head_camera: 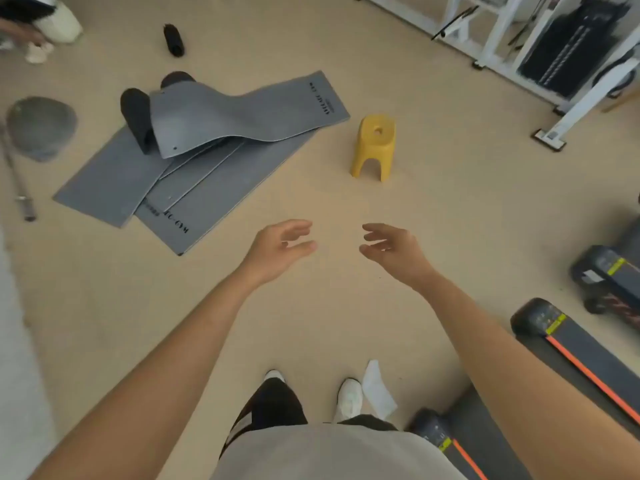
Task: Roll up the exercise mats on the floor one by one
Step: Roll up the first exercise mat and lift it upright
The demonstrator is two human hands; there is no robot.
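Beige floor [433,188] — grey mats [194,174], yellow stool [374,147].

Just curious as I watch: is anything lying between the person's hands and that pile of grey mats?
Nothing visible does. Bare floor lies between the left hand, the right hand and the grey mats. The yellow stool stands right of the mats, apart from them.

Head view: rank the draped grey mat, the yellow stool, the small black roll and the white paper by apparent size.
Largest: grey mat, clearly.
Next: yellow stool and white paper look close, and the paper lies nearer the camera, so they are left unranked.
Smallest: black roll.
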